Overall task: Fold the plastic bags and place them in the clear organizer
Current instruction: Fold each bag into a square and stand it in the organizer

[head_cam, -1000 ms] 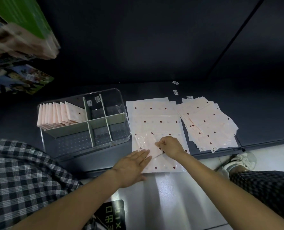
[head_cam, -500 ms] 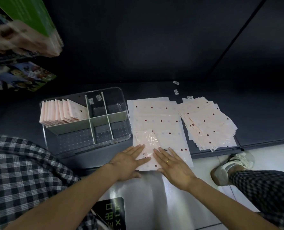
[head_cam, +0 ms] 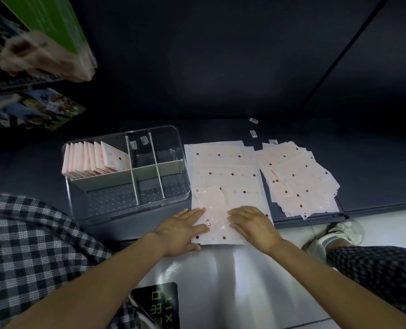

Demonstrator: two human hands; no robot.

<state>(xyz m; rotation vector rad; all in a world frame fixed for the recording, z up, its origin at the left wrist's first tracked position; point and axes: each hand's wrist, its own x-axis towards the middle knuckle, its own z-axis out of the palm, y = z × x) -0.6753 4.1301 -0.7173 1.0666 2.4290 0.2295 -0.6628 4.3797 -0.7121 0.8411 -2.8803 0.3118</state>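
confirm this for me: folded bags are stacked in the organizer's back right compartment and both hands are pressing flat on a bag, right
Not quite. The head view shows the folded bags in the clear organizer's back left compartment, not the right. Left hand and right hand do press flat on a bag.

Dim light left the far dark shelf wall (head_cam: pixel 221 55) nearly black, while the pale floor (head_cam: pixel 221 269) nearby caught soft glare streaks. Wide-angle distortion bent the edges, and the boxed goods (head_cam: pixel 43 43) at far left were smeared by blur; the centre stayed reasonably sharp.
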